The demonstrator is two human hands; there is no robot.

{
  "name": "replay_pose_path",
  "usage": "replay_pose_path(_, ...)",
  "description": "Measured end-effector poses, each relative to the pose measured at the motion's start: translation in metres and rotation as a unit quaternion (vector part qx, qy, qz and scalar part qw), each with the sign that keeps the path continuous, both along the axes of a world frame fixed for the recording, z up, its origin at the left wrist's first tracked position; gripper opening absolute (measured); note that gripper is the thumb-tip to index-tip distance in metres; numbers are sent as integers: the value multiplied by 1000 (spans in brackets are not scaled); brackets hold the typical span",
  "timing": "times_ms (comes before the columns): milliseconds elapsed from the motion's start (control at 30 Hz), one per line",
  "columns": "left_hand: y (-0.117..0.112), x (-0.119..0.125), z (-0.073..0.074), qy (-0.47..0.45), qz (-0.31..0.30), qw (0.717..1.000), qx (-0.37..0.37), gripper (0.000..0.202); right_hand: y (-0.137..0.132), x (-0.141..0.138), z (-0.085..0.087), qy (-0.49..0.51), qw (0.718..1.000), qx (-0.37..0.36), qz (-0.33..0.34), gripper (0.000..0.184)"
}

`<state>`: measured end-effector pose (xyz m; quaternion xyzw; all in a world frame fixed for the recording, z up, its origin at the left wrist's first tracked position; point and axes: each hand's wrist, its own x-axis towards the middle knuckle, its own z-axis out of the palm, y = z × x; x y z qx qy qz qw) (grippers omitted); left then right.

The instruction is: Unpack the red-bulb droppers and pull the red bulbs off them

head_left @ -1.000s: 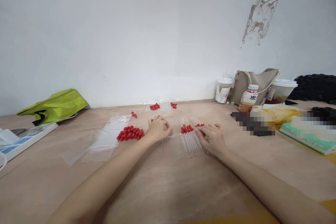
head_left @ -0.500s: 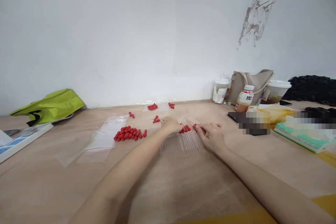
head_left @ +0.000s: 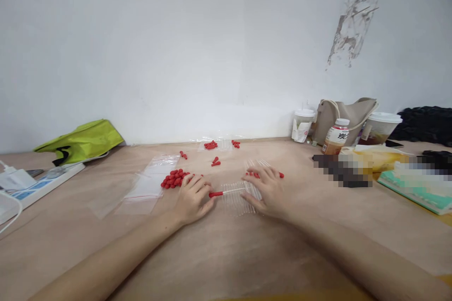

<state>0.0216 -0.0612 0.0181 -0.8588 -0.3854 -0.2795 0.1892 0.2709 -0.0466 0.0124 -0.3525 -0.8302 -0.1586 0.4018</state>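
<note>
My left hand (head_left: 193,200) has curled fingers, with thumb and forefinger closed at the end of a red rubber dropper bulb (head_left: 216,194). A thin clear tube runs right from that bulb, and its far end lies between the parted thumb and fingers of my right hand (head_left: 270,194). That hand is open over a row of clear glass tubes (head_left: 235,204), partly covering them. Several red bulbs, partly hidden by its fingers, lie behind it, one showing at the right (head_left: 281,175). A pile of red bulbs (head_left: 173,179) sits just behind my left hand.
Clear zip bags (head_left: 144,193) lie at left, near a power strip (head_left: 49,186) and a lime-green bag (head_left: 84,141). Loose red bulbs (head_left: 215,162) lie farther back. At right stand a bottle (head_left: 336,138), lidded cups (head_left: 302,125), a grey bag (head_left: 325,115) and a tissue pack (head_left: 416,190).
My left hand has moved left and nearer, from the tubes to the bulb pile, now with a bulb at its fingertips. My right hand has shifted left over the tubes. The view has turned slightly left.
</note>
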Motion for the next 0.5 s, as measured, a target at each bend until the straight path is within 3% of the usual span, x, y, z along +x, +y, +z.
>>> replay_pose_path(133, 1, 1, -10, 3, -12, 999, 35, 10, -6, -14, -4, -75, 996, 20, 52, 20)
replay_pose_path(333, 3, 2, -13, -4, -23, 998, 62, 9, -2, -22, -25, -34, 998, 40, 32, 16)
replay_pose_path(500, 3, 3, -13, -13, -51, 995, 79, 4, -4, -24, -26, -28, 999, 29, 21, 15)
